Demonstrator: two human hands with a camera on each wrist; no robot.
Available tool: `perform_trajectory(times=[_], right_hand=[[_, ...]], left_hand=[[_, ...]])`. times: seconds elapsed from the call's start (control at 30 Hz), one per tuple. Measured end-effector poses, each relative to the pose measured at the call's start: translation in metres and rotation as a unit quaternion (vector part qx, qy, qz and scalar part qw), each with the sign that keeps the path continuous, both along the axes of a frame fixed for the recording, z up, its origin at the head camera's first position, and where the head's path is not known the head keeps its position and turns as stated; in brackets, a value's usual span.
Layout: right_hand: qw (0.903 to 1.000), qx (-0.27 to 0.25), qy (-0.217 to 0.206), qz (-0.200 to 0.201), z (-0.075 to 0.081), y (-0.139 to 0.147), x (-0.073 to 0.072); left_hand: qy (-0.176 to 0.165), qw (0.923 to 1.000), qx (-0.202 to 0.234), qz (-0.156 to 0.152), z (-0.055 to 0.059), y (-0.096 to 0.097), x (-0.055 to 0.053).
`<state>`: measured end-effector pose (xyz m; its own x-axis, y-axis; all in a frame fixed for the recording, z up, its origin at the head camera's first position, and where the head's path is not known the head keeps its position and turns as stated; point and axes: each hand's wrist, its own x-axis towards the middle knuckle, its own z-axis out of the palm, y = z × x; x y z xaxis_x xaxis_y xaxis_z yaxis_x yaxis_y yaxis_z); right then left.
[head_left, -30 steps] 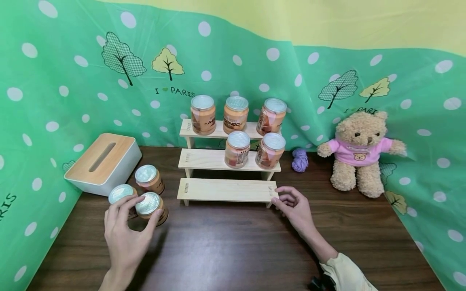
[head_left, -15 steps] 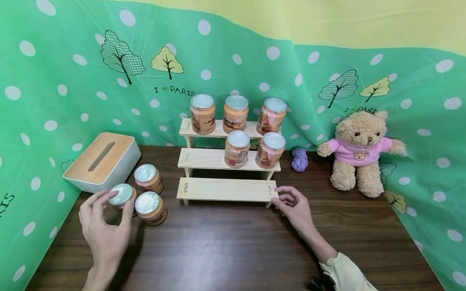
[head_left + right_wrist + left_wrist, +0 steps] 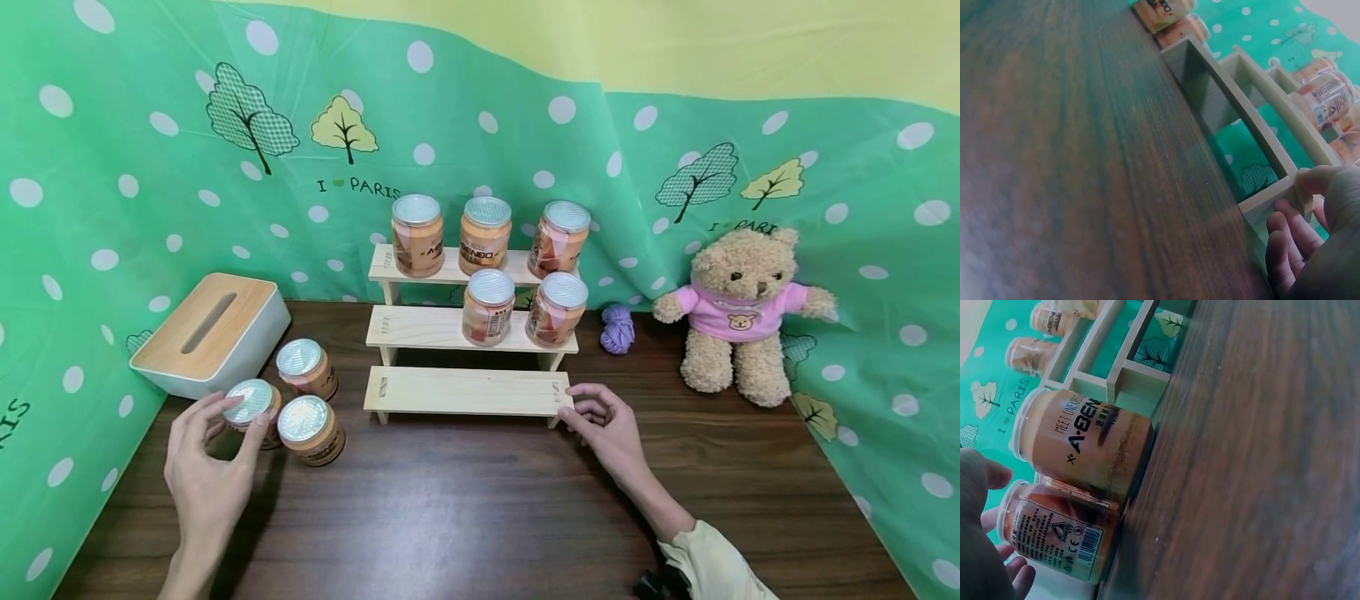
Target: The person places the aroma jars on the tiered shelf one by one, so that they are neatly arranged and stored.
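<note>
My left hand (image 3: 206,467) is at the leftmost of three lidded jars (image 3: 257,408) on the table. Thumb and fingers are spread around this jar's lid; in the left wrist view a small gap shows between thumb (image 3: 999,475) and lid. Two more jars, one in front (image 3: 311,429) and one behind (image 3: 307,367), stand close beside it. My right hand (image 3: 607,433) pinches the right end of the lowest tier of a three-tier wooden display stand (image 3: 465,392). That tier is bare. Two jars (image 3: 489,308) stand on the middle tier, and three (image 3: 486,236) on the top one.
A white tissue box (image 3: 217,333) with a wooden lid stands at the back left. Right of the stand lie a purple yarn skein (image 3: 618,330) and a seated teddy bear (image 3: 742,321) in a pink shirt. Green dotted cloth (image 3: 480,158) hangs behind the table.
My left hand has moved left from the front jar to the leftmost jar, and its thumb has come closer to that jar. My right hand stays at the stand.
</note>
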<state>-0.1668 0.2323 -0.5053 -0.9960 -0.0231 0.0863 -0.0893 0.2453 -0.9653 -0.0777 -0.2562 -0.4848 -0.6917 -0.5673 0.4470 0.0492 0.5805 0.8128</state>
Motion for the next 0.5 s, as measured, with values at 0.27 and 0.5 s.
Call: perform_trajectory(times=[0.27,0.5], right_hand=[[1.0,0.0,-0.001,0.0,0.0,-0.0004,0.0004],[1.0,-0.001,-0.001,-0.001,0.0003,-0.0004,0.0006]], left_hand=[[-0.012,0.9999,0.003,0.003,-0.0036,-0.0027,-0.0014],[-0.023,0.9996,0.013,0.008,-0.0049,-0.0044,-0.0029]])
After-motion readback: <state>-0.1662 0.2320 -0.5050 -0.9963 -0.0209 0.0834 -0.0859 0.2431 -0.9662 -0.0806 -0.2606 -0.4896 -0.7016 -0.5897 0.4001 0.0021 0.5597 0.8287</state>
